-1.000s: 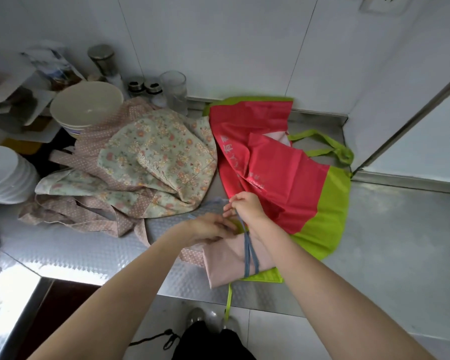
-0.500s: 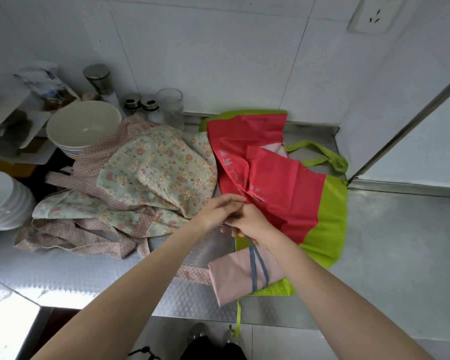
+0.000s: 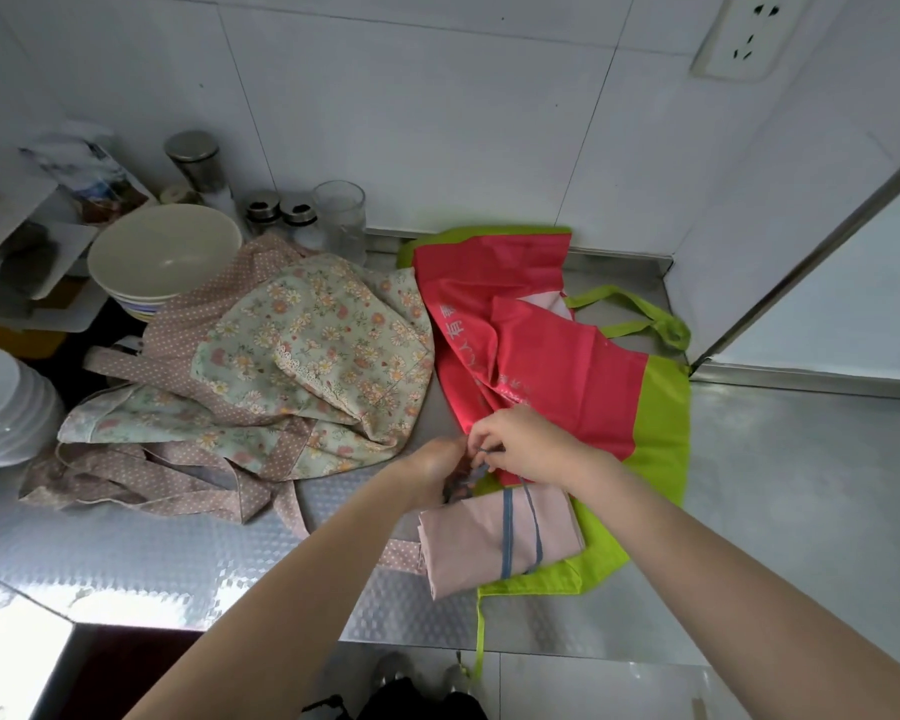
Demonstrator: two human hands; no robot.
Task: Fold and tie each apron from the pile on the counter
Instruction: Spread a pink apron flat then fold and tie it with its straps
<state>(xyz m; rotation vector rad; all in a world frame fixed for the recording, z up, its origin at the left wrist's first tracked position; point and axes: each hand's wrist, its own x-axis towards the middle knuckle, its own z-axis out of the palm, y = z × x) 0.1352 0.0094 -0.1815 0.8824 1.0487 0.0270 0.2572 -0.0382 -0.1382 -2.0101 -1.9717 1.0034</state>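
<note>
A folded pale pink apron (image 3: 481, 537) lies at the counter's front edge, with blue straps (image 3: 507, 532) wrapped around it. Just behind the bundle, my left hand (image 3: 435, 467) and my right hand (image 3: 523, 444) meet and both pinch the blue strap ends. A red and lime-green apron (image 3: 552, 356) is spread under and behind the bundle. To the left, a floral apron with pink dotted trim (image 3: 302, 356) lies crumpled.
Stacked bowls (image 3: 162, 257) and white plates (image 3: 1, 402) stand at the left. Shakers (image 3: 281, 215) and a glass (image 3: 341, 213) line the back wall. The steel counter (image 3: 801, 485) runs to the right. A lime strap (image 3: 479, 631) hangs over the front edge.
Both hands have stayed together at the blue strap ends behind the pink bundle, working them; the left hand now sits lower, beside the bundle's corner. The view has shifted slightly.
</note>
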